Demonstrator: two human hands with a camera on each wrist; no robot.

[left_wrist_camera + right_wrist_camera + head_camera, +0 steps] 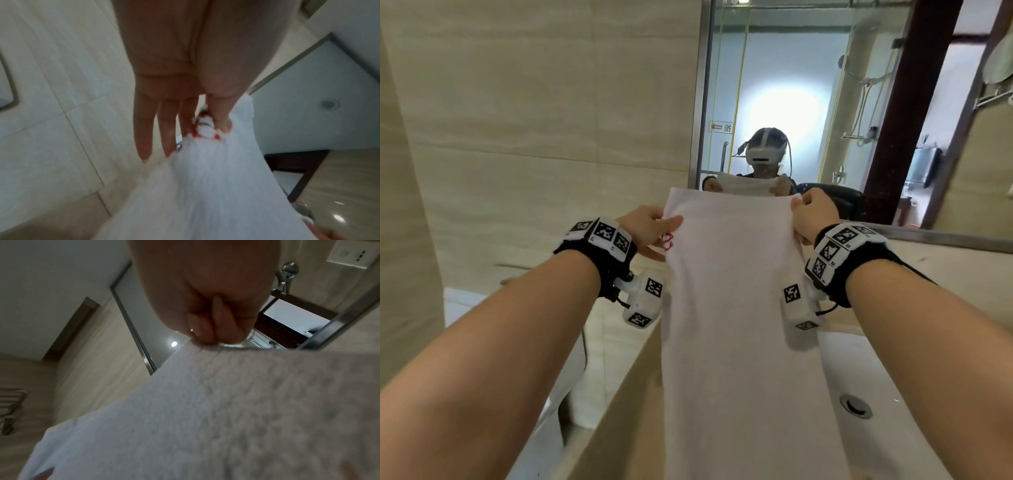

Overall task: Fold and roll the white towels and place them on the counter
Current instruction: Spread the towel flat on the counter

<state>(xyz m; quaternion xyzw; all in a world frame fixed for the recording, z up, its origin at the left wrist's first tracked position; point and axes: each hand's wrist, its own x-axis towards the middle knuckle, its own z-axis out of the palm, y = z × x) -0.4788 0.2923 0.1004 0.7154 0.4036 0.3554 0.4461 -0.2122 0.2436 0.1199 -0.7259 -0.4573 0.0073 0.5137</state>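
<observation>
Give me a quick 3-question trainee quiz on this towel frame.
1. True or false: both hands hold the white towel up by its top edge.
2. What lies below and to the right of the hanging towel? A) sink B) stove C) laundry basket
3. What colour is the marking on the towel beside the left hand?

Key: 1 true, the right hand pinches the other corner; 2 A; 3 red.
</observation>
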